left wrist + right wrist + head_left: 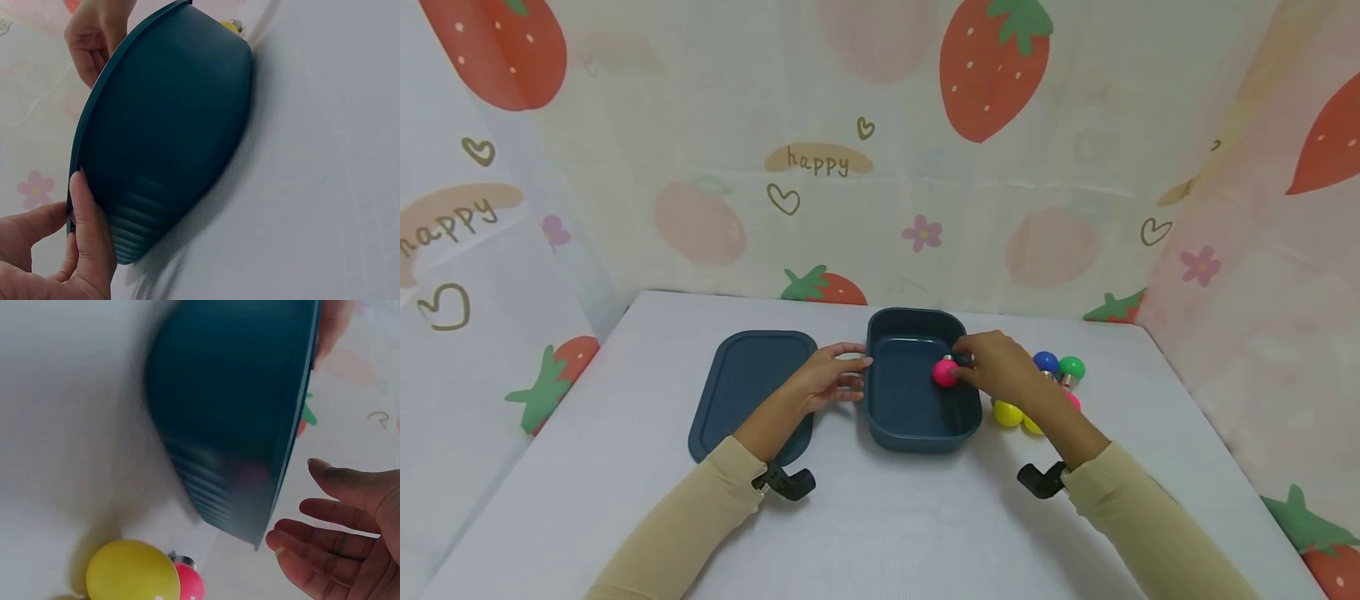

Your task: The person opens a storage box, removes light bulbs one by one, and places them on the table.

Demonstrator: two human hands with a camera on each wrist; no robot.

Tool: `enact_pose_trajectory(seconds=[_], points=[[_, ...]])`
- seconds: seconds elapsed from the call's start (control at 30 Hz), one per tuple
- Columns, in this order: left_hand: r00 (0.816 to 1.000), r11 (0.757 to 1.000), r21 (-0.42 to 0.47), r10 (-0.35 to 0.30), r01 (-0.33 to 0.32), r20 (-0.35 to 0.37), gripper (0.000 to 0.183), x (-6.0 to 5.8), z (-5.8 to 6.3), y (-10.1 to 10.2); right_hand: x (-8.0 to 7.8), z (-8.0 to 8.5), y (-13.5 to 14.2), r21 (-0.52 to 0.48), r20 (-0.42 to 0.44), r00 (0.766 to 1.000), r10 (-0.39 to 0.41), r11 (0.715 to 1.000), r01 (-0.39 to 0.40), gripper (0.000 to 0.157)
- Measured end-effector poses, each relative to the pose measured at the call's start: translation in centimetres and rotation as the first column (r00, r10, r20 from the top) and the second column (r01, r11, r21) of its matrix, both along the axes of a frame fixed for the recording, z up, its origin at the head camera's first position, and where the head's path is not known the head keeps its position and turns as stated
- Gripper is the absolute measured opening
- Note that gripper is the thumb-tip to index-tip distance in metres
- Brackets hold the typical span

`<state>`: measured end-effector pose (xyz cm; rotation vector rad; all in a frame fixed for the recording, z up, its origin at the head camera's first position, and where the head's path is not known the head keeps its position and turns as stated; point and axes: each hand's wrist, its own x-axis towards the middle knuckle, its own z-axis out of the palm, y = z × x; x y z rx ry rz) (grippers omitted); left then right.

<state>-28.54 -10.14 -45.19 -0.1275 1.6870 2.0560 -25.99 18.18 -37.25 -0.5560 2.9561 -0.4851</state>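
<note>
A dark blue rectangular box [910,443] stands uncovered on the table. My left hand [833,377] is at its left side, with fingertips touching the outer wall and rim. Over the right rim reaches my right hand [1000,364]. In the head view a small pink light bulb [945,373] with a silver base shows inside the box outline, right by the right thumb. The right wrist view shows the right hand [344,537] with spread fingers and nothing between them. Right of the box lie several coloured bulbs, including a blue one [1046,362] and a yellow one [1007,414].
A flat dark blue lid [752,375] lies left of the box, partly behind the left forearm. The right forearm hides part of the bulb group, where a green bulb [1072,367] also shows. Strawberry-printed cloth [850,233] stands behind the white table [880,533].
</note>
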Motion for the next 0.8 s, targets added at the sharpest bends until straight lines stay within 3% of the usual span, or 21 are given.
enact_pose_trajectory(seconds=[0.37,0.67,0.8], points=[[1.000,1.000,0.004,0.001,0.000,-0.009,0.046,-0.3,-0.4,0.0,-0.8,-0.9,-2.3,0.075,0.037,0.999,-0.023,0.997,0.020,0.041],[1.000,1.000,0.018,-0.001,0.001,-0.012,0.048,-0.3,-0.7,0.0,-0.8,-1.9,-3.0,0.136,-0.046,0.998,0.049,0.990,-0.043,0.040],[1.000,1.000,0.022,-0.001,0.001,-0.012,0.047,-0.4,-0.7,0.0,-0.8,-2.0,-3.4,0.167,-0.058,0.997,0.045,0.985,-0.035,0.039]])
